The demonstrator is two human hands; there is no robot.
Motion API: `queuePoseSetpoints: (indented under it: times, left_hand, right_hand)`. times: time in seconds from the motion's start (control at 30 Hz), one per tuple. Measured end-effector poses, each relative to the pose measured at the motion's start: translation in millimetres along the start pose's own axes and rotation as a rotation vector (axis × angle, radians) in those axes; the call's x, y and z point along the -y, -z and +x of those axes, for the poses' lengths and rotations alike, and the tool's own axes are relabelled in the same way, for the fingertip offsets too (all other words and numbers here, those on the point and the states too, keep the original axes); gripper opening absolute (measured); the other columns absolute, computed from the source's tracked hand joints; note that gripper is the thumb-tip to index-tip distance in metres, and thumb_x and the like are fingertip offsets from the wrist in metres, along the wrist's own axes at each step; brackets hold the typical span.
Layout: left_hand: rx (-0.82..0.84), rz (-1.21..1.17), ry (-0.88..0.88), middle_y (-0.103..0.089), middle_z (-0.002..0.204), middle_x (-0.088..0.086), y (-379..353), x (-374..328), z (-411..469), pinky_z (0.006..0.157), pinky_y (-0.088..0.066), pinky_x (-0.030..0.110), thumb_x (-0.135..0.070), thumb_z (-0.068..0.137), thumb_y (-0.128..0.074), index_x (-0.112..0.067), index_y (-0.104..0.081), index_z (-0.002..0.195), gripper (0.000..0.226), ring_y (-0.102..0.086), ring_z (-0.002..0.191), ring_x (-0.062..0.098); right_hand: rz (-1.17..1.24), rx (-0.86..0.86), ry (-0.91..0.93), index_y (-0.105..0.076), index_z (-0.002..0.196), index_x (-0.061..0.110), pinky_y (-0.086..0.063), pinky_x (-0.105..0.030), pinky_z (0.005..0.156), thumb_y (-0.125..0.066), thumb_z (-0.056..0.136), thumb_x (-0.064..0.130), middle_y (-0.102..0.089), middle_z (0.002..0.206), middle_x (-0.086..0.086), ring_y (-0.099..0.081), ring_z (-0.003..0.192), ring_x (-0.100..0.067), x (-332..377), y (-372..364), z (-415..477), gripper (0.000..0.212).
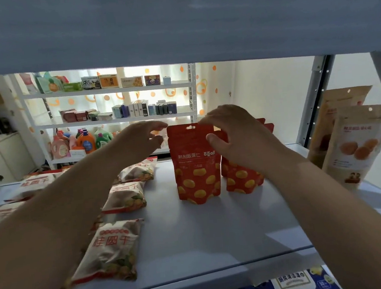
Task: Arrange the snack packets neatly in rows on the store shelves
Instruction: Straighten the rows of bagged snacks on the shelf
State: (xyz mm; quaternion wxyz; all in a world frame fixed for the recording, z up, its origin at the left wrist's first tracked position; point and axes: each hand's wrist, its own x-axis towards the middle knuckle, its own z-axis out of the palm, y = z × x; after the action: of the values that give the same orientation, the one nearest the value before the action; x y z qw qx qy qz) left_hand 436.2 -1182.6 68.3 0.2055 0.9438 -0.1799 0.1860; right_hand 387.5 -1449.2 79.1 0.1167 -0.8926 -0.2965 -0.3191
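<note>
A pale shelf board (205, 236) fills the lower half of the frame, with an upper board (173, 24) across the top. Nearest, at lower left, white packets (111, 249) lie flat in a loose line running back toward the centre. Past them, at centre, a red pouch (197, 174) stands upright on the board, with more red pouches (244, 178) standing just behind it to the right. The right hand (237, 137) pinches its top right corner, thumb on the front face and fingers curled over the top edge. The left hand (142, 139) hovers just beside the top left corner, fingers loosely curved and holding nothing visible; whether a fingertip touches the pouch cannot be told. At the right edge stand beige pouches (357, 144). Far back, at upper left, is a stocked white rack (110, 90).

The step in hand looks like setting this pouch at the front of the red row. Next it likely needs squaring with those behind, base flat, then a gentle release so it does not topple.
</note>
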Motion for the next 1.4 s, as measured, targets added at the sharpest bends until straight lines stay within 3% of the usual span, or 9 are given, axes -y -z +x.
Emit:
queuePoseSetpoints:
  times: [0.1,0.2,0.37,0.47,0.63,0.83,1.03,1.13,1.4]
  left_hand:
    - [0.076,0.083,0.062,-0.055,0.138,-0.002,14,15,-49,0.092,-0.049,0.031,-0.029,0.096,-0.057,-0.033,-0.048,0.138,0.043,-0.059,0.112,0.012]
    - [0.152,0.191,0.152,-0.054,0.137,-0.006,25,23,-107,0.089,-0.050,0.030,-0.038,0.094,-0.056,-0.041,-0.046,0.138,0.045,-0.057,0.100,0.006]
    - [0.236,0.268,0.200,-0.034,0.152,-0.018,19,9,-182,0.106,-0.032,0.030,-0.053,0.093,-0.044,-0.045,-0.029,0.146,0.055,-0.038,0.135,0.009]
    - [0.278,0.231,0.224,-0.019,0.158,-0.019,2,7,-197,0.113,-0.023,0.029,-0.059,0.094,-0.035,-0.038,-0.022,0.151,0.062,-0.022,0.143,0.007]
    - [0.269,0.217,0.177,-0.015,0.160,-0.015,-10,8,-205,0.107,-0.004,0.021,-0.063,0.095,-0.028,-0.035,-0.018,0.153,0.065,-0.012,0.145,0.006]
    - [0.238,0.294,0.027,-0.020,0.161,-0.003,18,27,-174,0.109,-0.008,0.024,-0.056,0.097,-0.029,-0.025,-0.019,0.154,0.065,-0.017,0.146,0.013]
    - [0.577,0.405,-0.003,0.008,0.162,0.003,4,64,-143,0.108,0.008,0.028,-0.064,0.095,-0.018,-0.018,0.005,0.155,0.079,0.007,0.148,0.014]
    - [0.589,0.394,-0.041,0.013,0.161,0.007,-8,72,-146,0.114,0.012,0.029,-0.066,0.093,-0.012,-0.016,0.010,0.154,0.081,0.015,0.146,0.014]
    - [0.628,0.335,-0.030,0.014,0.162,0.004,-9,65,-145,0.116,0.005,0.031,-0.067,0.093,-0.011,-0.019,0.012,0.153,0.080,0.012,0.148,0.016]
  right_hand:
    - [0.121,-0.131,0.045,-0.065,0.122,0.022,-0.016,-0.010,0.106,-0.056,0.091,0.027,-0.062,0.125,0.004,-0.044,0.126,-0.013,33,-10,-18,0.032]
    - [0.255,-0.049,0.069,-0.065,0.123,0.018,-0.027,-0.023,0.111,-0.057,0.091,0.016,-0.061,0.126,0.002,-0.043,0.129,-0.015,70,-33,-30,0.033]
    - [0.406,0.107,0.021,-0.059,0.129,0.023,-0.029,-0.006,0.097,-0.050,0.095,0.012,-0.057,0.128,0.003,-0.044,0.121,-0.009,118,-74,-26,0.037]
    - [0.422,0.163,-0.011,-0.052,0.137,0.021,-0.041,-0.026,0.098,-0.046,0.096,0.012,-0.056,0.135,-0.002,-0.049,0.123,-0.017,135,-97,-1,0.043]
    - [0.331,0.407,-0.163,-0.037,0.148,0.015,-0.029,-0.034,0.111,-0.040,0.096,0.009,-0.037,0.154,-0.005,-0.033,0.140,-0.022,149,-144,69,0.052]
    - [0.206,0.645,-0.315,-0.045,0.143,0.016,-0.035,-0.041,0.108,-0.042,0.101,0.023,-0.043,0.148,-0.008,-0.039,0.134,-0.027,131,-201,104,0.042]
    - [0.205,0.742,-0.336,-0.013,0.156,0.023,0.000,-0.043,0.119,-0.029,0.100,0.045,-0.001,0.164,-0.003,0.004,0.150,-0.025,116,-235,93,0.062]
    - [0.236,0.752,-0.364,-0.006,0.156,0.026,0.006,-0.039,0.116,-0.028,0.098,0.045,0.007,0.164,0.001,0.011,0.149,-0.021,111,-242,94,0.065]
    - [0.346,0.656,-0.375,-0.025,0.154,0.025,-0.010,-0.036,0.117,-0.033,0.104,0.035,-0.018,0.162,0.000,-0.012,0.149,-0.019,119,-213,92,0.052]
